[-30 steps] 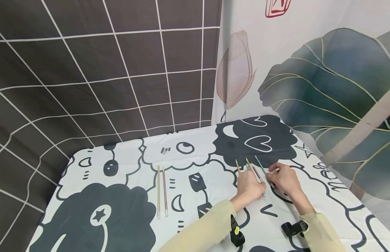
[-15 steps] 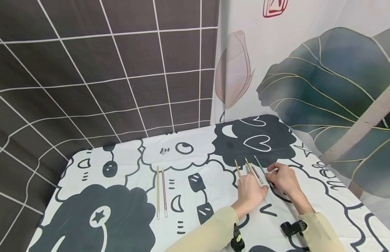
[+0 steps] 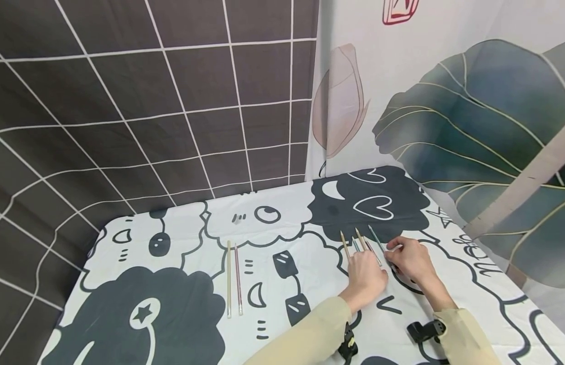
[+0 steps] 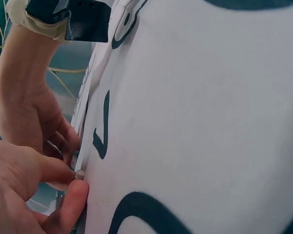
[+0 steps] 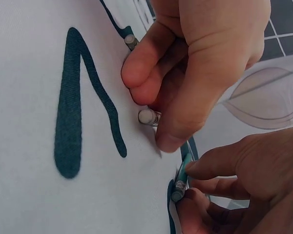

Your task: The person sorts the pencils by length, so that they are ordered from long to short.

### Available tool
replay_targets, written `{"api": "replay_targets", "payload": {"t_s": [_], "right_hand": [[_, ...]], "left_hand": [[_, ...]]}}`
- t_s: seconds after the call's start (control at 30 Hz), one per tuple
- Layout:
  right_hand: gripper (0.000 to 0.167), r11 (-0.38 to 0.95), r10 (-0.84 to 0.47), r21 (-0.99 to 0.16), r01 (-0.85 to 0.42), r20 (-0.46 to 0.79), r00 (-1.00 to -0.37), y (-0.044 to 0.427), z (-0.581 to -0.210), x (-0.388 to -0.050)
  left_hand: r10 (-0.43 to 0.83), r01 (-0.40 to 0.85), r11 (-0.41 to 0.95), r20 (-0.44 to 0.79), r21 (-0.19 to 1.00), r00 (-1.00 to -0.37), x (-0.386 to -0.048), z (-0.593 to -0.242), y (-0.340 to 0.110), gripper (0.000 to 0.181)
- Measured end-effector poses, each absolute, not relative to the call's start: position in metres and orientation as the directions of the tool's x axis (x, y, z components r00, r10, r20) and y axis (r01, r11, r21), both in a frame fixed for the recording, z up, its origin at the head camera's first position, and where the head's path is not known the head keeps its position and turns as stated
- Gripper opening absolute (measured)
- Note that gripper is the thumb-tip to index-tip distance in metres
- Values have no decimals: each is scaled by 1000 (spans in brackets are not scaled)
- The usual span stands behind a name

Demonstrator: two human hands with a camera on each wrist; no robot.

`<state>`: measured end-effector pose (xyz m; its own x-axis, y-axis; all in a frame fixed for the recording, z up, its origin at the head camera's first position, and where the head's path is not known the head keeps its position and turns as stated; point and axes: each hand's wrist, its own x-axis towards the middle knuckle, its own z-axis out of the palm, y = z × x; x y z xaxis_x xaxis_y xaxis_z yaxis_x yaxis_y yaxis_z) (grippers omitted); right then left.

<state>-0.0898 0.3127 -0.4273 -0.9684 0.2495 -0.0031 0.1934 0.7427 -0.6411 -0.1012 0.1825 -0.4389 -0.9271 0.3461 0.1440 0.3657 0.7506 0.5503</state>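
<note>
My left hand [image 3: 366, 278] lies over several pencils fanned on the patterned cloth. Its thumb and fingers pinch a pencil [image 5: 149, 117] near the pale end, seen in the right wrist view. Past the fingers show a wooden-coloured pencil [image 3: 344, 243] and a yellowish pencil [image 3: 360, 237]; the hand hides their lower parts. Just to the right, my right hand [image 3: 411, 259] pinches a teal pencil [image 3: 375, 236] between thumb and fingers, close to its eraser end. Another pencil end [image 5: 131, 42] sticks out beside the left fingers.
Two pencils lie apart on the left: a yellowish pencil [image 3: 229, 281] and a reddish pencil [image 3: 238, 281]. A black-and-white cartoon cloth [image 3: 182, 304] covers the table. Behind it hangs a dark gridded curtain [image 3: 173, 101], with a leaf-printed curtain [image 3: 464, 126] at the right.
The left hand has shifted slightly toward the right hand and the near edge, and now covers more of the pencils in the middle. The right hand and teal pencil have stayed in place.
</note>
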Motion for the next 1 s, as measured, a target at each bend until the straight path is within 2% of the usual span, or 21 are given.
{"api": "replay_targets", "payload": {"t_s": [0.17,0.27,0.4,0.63,0.87,1.0], "right_hand": [[22,749,238,-636,188,-7,-971,313,-428,-91],[21,752,231,-633,183,-6,-973,314,-428,-91],[20,750,231,-636,182,-6,-973,313,-428,-92],[19,745,234,-637,196,-26,-972,313,-428,-92],[16,757,228,-624,194,-26,-973,312,-427,-93],[15,764,222,-617,188,-22,-975,312,-427,-93]], "left_hand": [[357,383,784,150,488,-922,-104,-439,186,43],[355,378,785,144,491,-924,-105,-438,187,41],[344,360,765,133,534,-929,-106,-437,186,43],[299,269,680,78,682,-951,-107,-436,180,40],[287,249,619,80,745,-955,-109,-436,170,34],[267,190,582,35,791,-963,-108,-435,165,32]]}}
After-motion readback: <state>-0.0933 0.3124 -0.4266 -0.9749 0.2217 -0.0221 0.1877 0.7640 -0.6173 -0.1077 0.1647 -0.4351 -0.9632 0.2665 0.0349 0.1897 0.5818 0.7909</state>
